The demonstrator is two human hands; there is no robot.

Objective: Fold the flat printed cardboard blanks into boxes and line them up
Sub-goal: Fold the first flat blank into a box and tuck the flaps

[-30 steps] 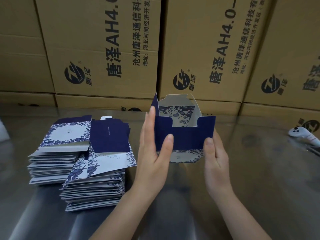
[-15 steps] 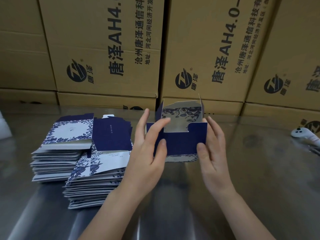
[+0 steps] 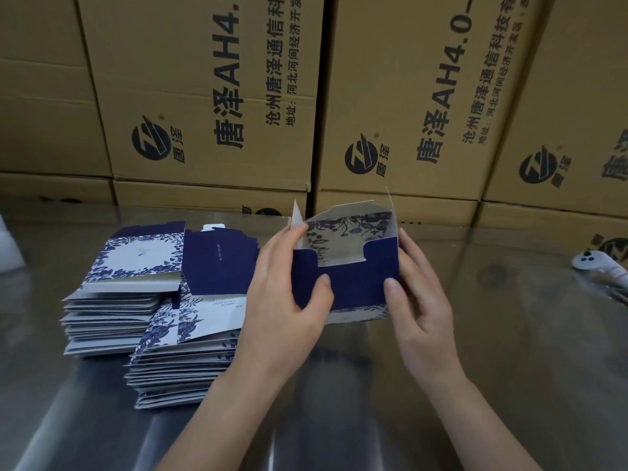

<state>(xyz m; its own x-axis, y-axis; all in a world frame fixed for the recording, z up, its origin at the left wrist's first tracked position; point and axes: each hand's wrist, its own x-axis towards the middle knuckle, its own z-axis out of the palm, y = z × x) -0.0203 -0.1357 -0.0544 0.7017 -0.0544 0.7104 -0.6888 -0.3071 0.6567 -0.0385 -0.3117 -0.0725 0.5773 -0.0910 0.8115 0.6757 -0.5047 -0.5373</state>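
Observation:
A half-formed navy box (image 3: pixel 353 283) with a blue floral print inside is held upright over the steel table, its top flaps standing open. My left hand (image 3: pixel 285 300) grips its left end, thumb on the navy front and fingers curled over the left side flap. My right hand (image 3: pixel 418 294) grips the right end, thumb on the front, fingers behind. Two stacks of flat printed blanks lie to the left: a far stack (image 3: pixel 119 300) and a nearer stack (image 3: pixel 183 362).
The reflective steel table (image 3: pixel 509 368) spreads around my hands. Large brown shipping cartons (image 3: pixel 210 96) form a wall along its far edge. A white handheld controller (image 3: pixel 591 263) lies at the right edge. Something white (image 3: pixel 8 249) sits at the far left.
The box has been lowered slightly and my left fingers have curled over the left end flap, pushing it inward. My right hand has kept its hold on the right end.

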